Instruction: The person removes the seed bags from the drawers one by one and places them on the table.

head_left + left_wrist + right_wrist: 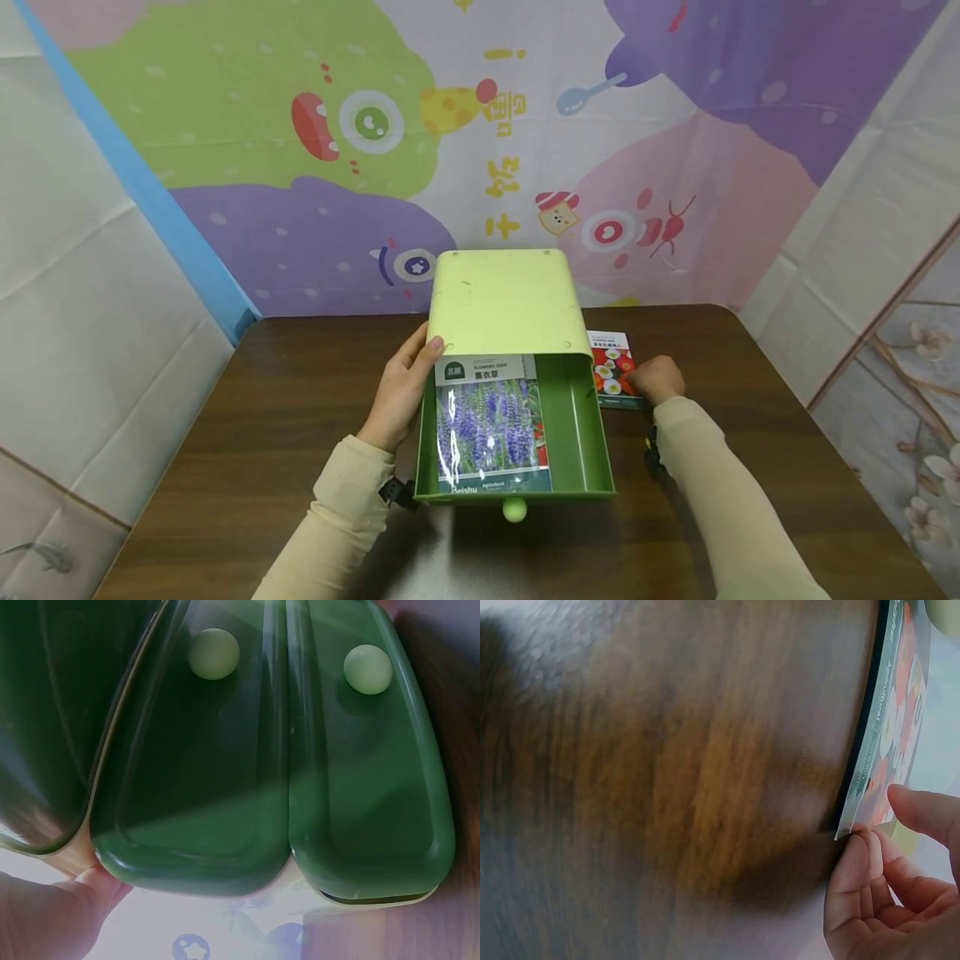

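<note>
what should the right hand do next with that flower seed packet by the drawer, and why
Probably pinch the red flower seed packet and lift it off the table. The right hand touches its corner with curled fingers but has not raised it. The open drawer beside it already holds a lavender packet, and the left hand steadies the green box.
</note>
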Tool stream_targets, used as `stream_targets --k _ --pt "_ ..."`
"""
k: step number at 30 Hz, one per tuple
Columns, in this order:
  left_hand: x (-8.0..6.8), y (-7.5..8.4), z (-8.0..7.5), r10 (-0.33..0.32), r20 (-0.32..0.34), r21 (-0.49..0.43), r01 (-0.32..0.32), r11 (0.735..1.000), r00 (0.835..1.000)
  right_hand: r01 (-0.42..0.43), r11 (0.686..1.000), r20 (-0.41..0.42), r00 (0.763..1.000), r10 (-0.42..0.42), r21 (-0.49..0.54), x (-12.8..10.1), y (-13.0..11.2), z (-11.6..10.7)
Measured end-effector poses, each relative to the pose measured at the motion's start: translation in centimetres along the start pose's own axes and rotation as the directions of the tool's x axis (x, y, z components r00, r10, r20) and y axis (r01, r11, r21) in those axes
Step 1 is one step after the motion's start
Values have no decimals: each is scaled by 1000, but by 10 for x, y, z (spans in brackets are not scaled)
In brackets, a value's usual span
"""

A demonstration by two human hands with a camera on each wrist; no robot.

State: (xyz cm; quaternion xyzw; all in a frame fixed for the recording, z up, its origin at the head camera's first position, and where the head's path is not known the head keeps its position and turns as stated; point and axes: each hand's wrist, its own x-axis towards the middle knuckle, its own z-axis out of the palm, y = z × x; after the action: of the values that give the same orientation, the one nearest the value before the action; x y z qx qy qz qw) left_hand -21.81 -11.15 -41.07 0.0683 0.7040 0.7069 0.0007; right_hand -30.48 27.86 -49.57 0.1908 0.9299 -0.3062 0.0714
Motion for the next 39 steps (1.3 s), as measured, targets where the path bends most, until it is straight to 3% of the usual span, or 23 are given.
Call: stream_targets --k 5,13,20,26,35,39 --pt "0 0 0 1 -3 13 -1 1000 1000 34 998 -36 999 -33 50 -3 -2 -4" --pt "-1 1 0 1 0 11 -1 1000 1000 246 957 -96 968 -233 153 -23 -26 -27" --pt "-1 1 0 6 4 16 -6 1000 1000 448 884 -124 892 -434 136 -47 -50 -54" --pt "-1 1 0 2 -5 16 -2 1000 1000 520 848 -82 854 -514 100 -75 -67 -73" --pt "-1 0 0 4 0 14 -4 1000 1000 631 770 -37 775 -631 96 -133 -90 -94" --pt "0 0 0 4 -1 9 -4 1000 1000 681 722 -35 730 -683 120 -164 -98 -100"
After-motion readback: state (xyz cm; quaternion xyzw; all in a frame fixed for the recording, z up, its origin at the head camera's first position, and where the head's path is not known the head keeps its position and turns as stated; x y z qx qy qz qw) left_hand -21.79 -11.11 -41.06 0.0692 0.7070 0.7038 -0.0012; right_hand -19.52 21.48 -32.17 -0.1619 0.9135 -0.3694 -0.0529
